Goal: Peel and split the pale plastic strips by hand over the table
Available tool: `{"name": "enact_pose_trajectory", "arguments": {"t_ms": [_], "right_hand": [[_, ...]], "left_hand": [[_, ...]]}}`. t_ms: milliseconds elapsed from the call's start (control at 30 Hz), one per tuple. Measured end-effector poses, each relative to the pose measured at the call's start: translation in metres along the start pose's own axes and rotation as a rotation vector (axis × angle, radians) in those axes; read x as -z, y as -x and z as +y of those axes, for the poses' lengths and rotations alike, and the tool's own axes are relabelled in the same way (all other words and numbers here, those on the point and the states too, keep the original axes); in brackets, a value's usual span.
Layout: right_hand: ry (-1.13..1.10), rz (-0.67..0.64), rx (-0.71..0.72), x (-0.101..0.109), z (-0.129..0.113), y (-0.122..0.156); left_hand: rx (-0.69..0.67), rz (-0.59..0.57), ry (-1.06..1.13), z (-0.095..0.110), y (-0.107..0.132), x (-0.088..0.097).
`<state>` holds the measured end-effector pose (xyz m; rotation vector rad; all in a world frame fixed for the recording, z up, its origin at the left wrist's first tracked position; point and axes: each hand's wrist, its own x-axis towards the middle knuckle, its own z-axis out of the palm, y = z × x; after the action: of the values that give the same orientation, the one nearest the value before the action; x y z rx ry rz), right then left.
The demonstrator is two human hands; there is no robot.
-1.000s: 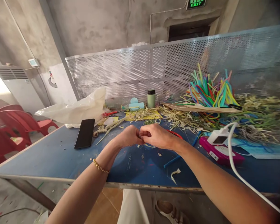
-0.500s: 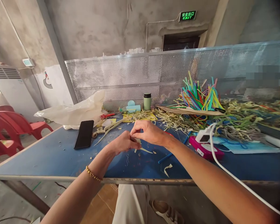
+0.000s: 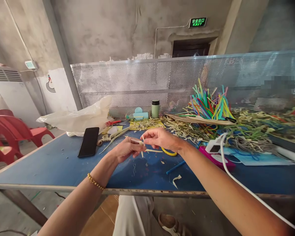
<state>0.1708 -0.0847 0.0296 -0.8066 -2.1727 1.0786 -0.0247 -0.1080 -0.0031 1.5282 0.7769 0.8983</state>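
Over the middle of the blue table, my left hand (image 3: 125, 150) pinches a pale, narrow plant-fibre strip (image 3: 154, 150) between thumb and fingers. Loose ends of it stick out below and to the right. My right hand (image 3: 157, 137) is close beside, its thumb and fingertips closed on a short upright end of the pale strip. How the strip is bent or knotted at the fingertips is too small to tell. Beneath the right wrist lies a yellow ring-shaped piece (image 3: 169, 152), partly hidden. A blue stick (image 3: 175, 167) and a curled pale scrap (image 3: 177, 180) lie nearer the front edge.
A black phone (image 3: 88, 142) and a plastic bag (image 3: 76, 115) lie left. At the back stands a green bottle (image 3: 155, 109). Colourful pipe cleaners (image 3: 211, 103) and plant strips (image 3: 253, 123) heap up right. A white cable (image 3: 226, 160) runs from a pink box (image 3: 217, 160) past my right arm.
My hands have drawn slightly apart from their overlapped position, and the pale strip between them now shows. The yellow ring has come into clearer view. The camera has tilted up a little.
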Motion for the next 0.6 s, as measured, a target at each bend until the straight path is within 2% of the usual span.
{"name": "enact_pose_trajectory", "arguments": {"t_ms": [67, 133, 233, 367, 500, 600], "right_hand": [[-0.086, -0.024, 0.026, -0.004, 0.005, 0.000], [-0.112, 0.016, 0.041, -0.007, 0.010, 0.001], [-0.110, 0.064, 0.016, -0.009, 0.019, 0.002], [-0.155, 0.039, -0.027, -0.007, 0.032, 0.004], [-0.197, 0.025, -0.036, -0.005, 0.035, 0.007], [-0.180, 0.066, -0.023, -0.005, 0.033, 0.009]], "left_hand": [[0.023, -0.016, 0.006, 0.001, -0.003, 0.000], [0.046, -0.025, 0.005, 0.001, -0.006, 0.000], [0.086, -0.017, -0.039, 0.001, -0.011, -0.001], [0.158, -0.015, -0.156, 0.001, -0.014, -0.003], [0.155, -0.028, -0.227, 0.000, -0.018, -0.005], [0.140, -0.020, -0.234, -0.001, -0.024, -0.007]]}}
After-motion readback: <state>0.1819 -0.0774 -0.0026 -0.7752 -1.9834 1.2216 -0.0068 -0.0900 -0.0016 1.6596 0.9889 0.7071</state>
